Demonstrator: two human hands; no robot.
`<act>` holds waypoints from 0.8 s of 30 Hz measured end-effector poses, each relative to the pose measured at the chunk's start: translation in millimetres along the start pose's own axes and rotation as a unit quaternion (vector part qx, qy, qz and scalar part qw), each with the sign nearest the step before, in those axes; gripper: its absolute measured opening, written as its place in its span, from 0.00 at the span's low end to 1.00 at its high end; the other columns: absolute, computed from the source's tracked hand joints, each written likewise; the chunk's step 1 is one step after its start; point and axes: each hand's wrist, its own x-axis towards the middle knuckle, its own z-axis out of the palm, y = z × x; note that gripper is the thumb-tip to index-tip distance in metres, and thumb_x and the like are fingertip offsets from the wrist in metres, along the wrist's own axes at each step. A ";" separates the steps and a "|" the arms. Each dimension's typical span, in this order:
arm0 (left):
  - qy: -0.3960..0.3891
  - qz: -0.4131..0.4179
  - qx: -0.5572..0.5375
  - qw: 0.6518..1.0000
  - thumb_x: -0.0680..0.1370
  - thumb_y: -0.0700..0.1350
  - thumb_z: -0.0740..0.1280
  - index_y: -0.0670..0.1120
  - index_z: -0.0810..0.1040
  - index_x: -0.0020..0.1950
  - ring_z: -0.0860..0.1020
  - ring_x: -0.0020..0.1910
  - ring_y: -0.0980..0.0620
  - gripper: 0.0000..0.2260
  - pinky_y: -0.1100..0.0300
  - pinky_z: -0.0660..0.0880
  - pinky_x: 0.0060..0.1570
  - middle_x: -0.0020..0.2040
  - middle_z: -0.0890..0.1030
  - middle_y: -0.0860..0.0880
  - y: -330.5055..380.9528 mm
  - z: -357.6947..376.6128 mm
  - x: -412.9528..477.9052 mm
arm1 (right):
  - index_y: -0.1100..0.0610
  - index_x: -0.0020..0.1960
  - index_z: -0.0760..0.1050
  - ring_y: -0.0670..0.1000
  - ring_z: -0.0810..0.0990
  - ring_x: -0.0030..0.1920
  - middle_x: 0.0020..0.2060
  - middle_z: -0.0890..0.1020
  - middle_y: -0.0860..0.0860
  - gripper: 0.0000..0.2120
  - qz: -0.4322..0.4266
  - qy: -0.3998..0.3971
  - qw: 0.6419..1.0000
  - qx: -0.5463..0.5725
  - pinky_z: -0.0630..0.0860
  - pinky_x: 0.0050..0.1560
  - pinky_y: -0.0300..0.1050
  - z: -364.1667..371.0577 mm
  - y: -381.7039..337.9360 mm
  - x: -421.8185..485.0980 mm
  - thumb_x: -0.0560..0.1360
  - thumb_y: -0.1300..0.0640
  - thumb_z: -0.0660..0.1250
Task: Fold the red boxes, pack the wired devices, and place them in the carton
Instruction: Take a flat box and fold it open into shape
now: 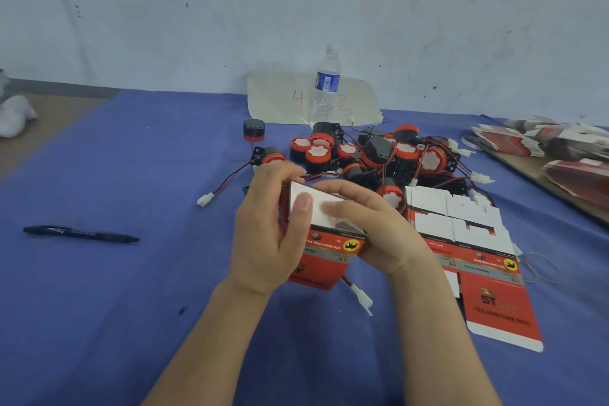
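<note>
Both hands are clamped on one red box (326, 254) held just above the bench (131, 306): the left hand (267, 227) wraps its left side with the thumb on the white top flap (316, 204), and the right hand (379, 231) cups its right side with fingers laid across that flap. A wire ending in a white connector (362, 298) hangs from under the box, so a device seems to be inside and closing is under way. Much appears left to do: a pile of wired devices (372, 155) lies just behind the box, and flat box blanks (474, 257) lie to its right. No carton is in view.
</note>
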 end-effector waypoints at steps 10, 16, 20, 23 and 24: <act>0.042 -0.155 -0.057 0.985 0.79 0.59 0.48 0.46 0.75 0.64 0.76 0.63 0.52 0.25 0.51 0.74 0.61 0.62 0.78 0.51 -6.8 9.1 -4.0 | 0.57 0.57 0.79 0.56 0.84 0.48 0.49 0.84 0.56 0.12 -0.045 0.054 0.984 -0.162 0.81 0.51 0.48 10.1 7.0 5.0 0.74 0.58 0.69; 0.077 -0.104 -0.035 0.991 0.81 0.60 0.47 0.41 0.77 0.61 0.77 0.60 0.45 0.29 0.42 0.74 0.57 0.58 0.80 0.46 -8.8 5.9 -7.1 | 0.59 0.56 0.79 0.57 0.83 0.49 0.49 0.84 0.57 0.12 -0.023 0.024 0.980 -0.194 0.80 0.54 0.52 10.8 2.0 2.4 0.74 0.57 0.70; 0.071 -0.079 -0.035 0.994 0.81 0.62 0.47 0.47 0.78 0.59 0.79 0.54 0.47 0.27 0.43 0.76 0.51 0.54 0.82 0.49 -9.2 5.2 -7.3 | 0.61 0.57 0.78 0.56 0.82 0.48 0.49 0.84 0.58 0.13 -0.014 0.017 0.981 -0.192 0.78 0.56 0.54 8.4 0.2 0.2 0.73 0.59 0.71; 0.062 -0.062 -0.032 0.996 0.81 0.62 0.47 0.50 0.77 0.58 0.79 0.53 0.49 0.24 0.45 0.77 0.51 0.53 0.82 0.51 -8.3 4.9 -6.8 | 0.61 0.58 0.77 0.55 0.82 0.50 0.50 0.84 0.56 0.18 -0.009 0.003 0.980 -0.200 0.78 0.56 0.51 4.6 -0.3 -1.7 0.70 0.57 0.72; 0.060 -0.060 -0.033 0.996 0.81 0.62 0.47 0.50 0.77 0.58 0.79 0.53 0.49 0.25 0.46 0.77 0.51 0.52 0.82 0.51 -7.8 4.8 -6.6 | 0.60 0.58 0.77 0.54 0.82 0.50 0.50 0.84 0.55 0.20 -0.010 -0.001 0.980 -0.199 0.79 0.56 0.50 2.8 -0.2 -2.3 0.68 0.55 0.72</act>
